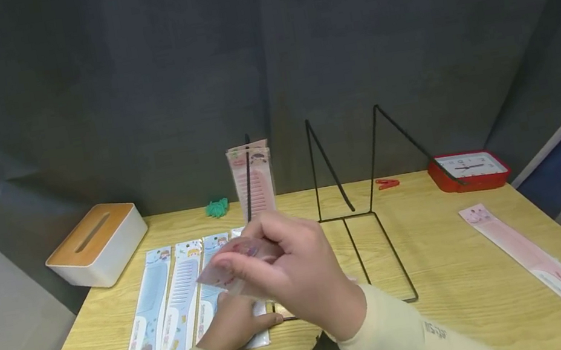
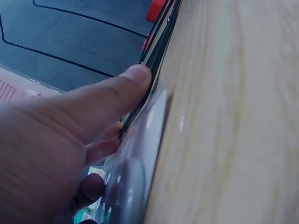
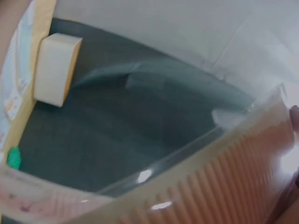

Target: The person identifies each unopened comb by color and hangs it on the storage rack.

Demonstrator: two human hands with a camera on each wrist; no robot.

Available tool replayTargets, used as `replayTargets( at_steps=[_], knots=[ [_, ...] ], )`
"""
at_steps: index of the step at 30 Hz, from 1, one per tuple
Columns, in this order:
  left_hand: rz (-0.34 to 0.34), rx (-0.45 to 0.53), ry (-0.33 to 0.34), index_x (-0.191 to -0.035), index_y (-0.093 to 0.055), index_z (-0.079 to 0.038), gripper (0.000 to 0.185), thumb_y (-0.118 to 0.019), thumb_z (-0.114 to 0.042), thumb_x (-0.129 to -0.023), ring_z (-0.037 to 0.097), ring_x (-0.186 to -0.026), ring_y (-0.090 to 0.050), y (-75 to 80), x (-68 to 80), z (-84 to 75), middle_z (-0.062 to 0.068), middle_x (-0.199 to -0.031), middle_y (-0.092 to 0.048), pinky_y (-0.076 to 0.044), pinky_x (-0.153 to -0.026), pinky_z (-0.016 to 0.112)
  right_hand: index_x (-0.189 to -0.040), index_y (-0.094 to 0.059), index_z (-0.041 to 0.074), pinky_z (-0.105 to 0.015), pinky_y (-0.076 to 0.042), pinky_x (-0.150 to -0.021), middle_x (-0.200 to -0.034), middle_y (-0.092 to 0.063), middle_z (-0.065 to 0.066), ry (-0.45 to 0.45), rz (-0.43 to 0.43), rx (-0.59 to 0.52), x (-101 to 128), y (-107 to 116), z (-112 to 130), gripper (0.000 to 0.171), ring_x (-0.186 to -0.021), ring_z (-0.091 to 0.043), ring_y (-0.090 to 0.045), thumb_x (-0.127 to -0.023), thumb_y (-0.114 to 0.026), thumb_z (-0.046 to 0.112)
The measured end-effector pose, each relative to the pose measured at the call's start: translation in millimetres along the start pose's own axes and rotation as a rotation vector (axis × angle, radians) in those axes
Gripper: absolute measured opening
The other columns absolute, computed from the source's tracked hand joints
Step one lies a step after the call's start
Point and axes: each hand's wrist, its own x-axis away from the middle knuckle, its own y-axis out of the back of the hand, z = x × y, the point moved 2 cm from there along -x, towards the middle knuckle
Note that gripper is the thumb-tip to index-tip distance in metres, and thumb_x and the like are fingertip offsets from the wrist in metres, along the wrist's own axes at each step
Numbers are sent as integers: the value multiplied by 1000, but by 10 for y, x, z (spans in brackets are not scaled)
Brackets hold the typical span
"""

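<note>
My right hand (image 1: 305, 263) holds a clear-packed pink comb (image 3: 210, 186), raised in front of the black wire rack (image 1: 356, 251). Ribbed teeth show through its plastic in the right wrist view. My left hand (image 1: 232, 323) is low at the rack's front left corner, thumb on the wire and the other fingers bent on its far side, as the left wrist view shows. Other packed pink combs (image 1: 254, 182) hang from the rack's left hook. Beside and partly under my left hand lie several blue packed combs (image 1: 182, 304); the nearest is partly hidden.
A white tissue box (image 1: 107, 260) with a wooden lid stands at the back left. Along the back are a green hair claw (image 1: 217, 208), a red clip (image 1: 387, 183) and a red clock (image 1: 469, 169). Another pink packed comb (image 1: 542, 262) lies on the right.
</note>
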Motion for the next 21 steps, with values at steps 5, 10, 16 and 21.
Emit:
replayTargets(
  at_steps=[5, 10, 16, 21],
  knots=[
    [41, -61, -10, -130, -66, -34, 58, -81, -53, -77, 21, -114, -57, 3, 2, -15, -13, -141, -58, -37, -82, 44, -79, -63, 12, -19, -33, -42, -82, -72, 4, -164, 33, 102, 22, 35, -151, 21, -52, -2, -44, -83, -84, 16],
    [61, -72, -16, -134, -65, -30, 62, -80, -53, -79, 20, -112, -56, 9, -7, -32, -12, -144, -56, -37, -80, 41, -85, -66, 13, -24, -39, -41, -85, -72, 5, -243, 45, 140, 34, 58, -213, 17, -54, -4, -50, -86, -81, 19],
    [65, -80, -15, -133, -66, -25, 62, -81, -51, -78, 24, -116, -56, 12, -12, -42, -8, -141, -58, -39, -83, 46, -81, -65, 14, -23, -36, -42, -82, -71, 7, -212, 66, 181, 25, 65, -237, 20, -53, -4, -45, -86, -82, 22],
    [78, -82, -22, -132, -66, -18, 64, -80, -51, -79, 25, -117, -57, 21, -14, -46, -4, -139, -60, -39, -82, 44, -81, -66, 12, -22, -35, -41, -81, -73, 5, -197, 47, 187, -13, 103, -238, 19, -51, -3, -45, -85, -82, 21]
  ],
)
